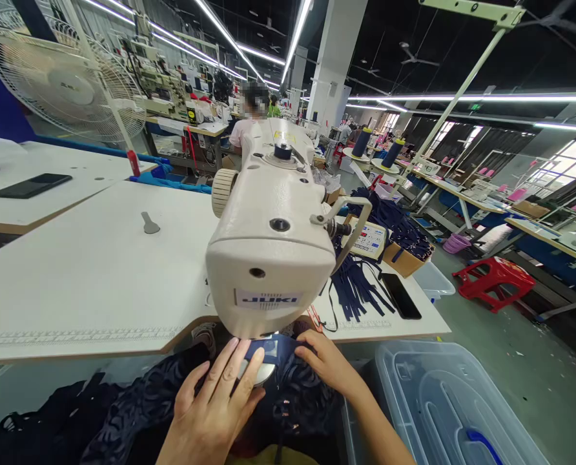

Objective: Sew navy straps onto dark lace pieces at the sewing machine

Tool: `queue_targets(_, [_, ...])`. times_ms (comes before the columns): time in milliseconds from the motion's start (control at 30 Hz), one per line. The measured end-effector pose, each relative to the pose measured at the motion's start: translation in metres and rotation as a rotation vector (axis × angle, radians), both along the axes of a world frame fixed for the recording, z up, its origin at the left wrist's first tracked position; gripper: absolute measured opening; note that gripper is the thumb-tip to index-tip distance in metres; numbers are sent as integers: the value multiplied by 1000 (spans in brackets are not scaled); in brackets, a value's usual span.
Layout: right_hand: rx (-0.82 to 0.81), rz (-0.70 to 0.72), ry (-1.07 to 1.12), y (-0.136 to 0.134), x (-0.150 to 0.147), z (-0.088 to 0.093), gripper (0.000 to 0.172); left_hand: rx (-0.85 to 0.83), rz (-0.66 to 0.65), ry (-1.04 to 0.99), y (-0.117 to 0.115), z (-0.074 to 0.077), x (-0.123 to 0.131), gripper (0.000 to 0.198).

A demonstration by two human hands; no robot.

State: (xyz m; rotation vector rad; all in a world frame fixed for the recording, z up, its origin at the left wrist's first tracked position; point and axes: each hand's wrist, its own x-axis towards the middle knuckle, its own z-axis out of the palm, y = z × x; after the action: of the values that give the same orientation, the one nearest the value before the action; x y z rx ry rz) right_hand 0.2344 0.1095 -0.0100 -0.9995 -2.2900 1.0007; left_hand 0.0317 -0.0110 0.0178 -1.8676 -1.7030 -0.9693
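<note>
Navy fabric [284, 349] lies, in the head view, under the nose of the white sewing machine [273, 226], partly over a rounded pale support [267, 374]. The left hand [215, 394] rests on it with fingers spread and grip wide, seemingly to keep it flat. The right hand [329, 361] has its grip narrowed on the fabric's right edge, likely holding it taut. Navy straps [353, 290] lie on the tabletop [94, 278] right of the machine, presumably for easy reach.
</note>
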Motion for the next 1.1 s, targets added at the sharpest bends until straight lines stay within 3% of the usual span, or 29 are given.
queue_targets(100, [-195, -62, 73, -3, 14, 12, 9, -11, -53, -64, -4, 3, -5, 31])
queue_targets(200, [-394, -54, 212, -12, 16, 39, 13, -6, -138, -138, -12, 0, -25, 14])
queue_targets(267, [-396, -17, 262, -20, 7, 58, 15, 62, -109, -129, -16, -3, -44, 12])
queue_targets(367, [-106, 16, 155, -30, -19, 75, 13, 161, 111, -74, -20, -7, -68, 18])
queue_targets(433, [190, 27, -16, -32, -41, 73, 17, 164, 236, -25, -20, -6, -75, 29])
queue_targets(467, [344, 20, -100, -32, -51, 69, 21, 151, 231, 10, -20, -5, -74, 37])
queue_targets(567, [708, -35, -233, -31, -71, 53, 31, 53, -45, 120, -16, -1, -57, 47])
queue_targets(633, [796, -64, -240, -31, -74, 48, 31, 4, -250, 171, -12, 2, -40, 46])
queue_targets(733, [642, -129, -212, -34, -68, 50, 23, -29, -343, 134, -6, 2, -19, 47])
queue_targets(833, [229, -167, -50, -35, -58, 54, 10, -57, -313, 74, -5, -1, -12, 47])
queue_targets(933, [-94, -102, 150, -30, -52, 55, 7, -67, -252, 47, -6, -5, -14, 50])
queue_targets(1000, [-146, -89, 205, -24, -52, 54, 6, -50, -225, 29, -6, -8, -16, 52])
queue_targets(1100, [-98, -116, 196, -18, -56, 54, 2, -8, -190, 32, -5, -10, -18, 56])
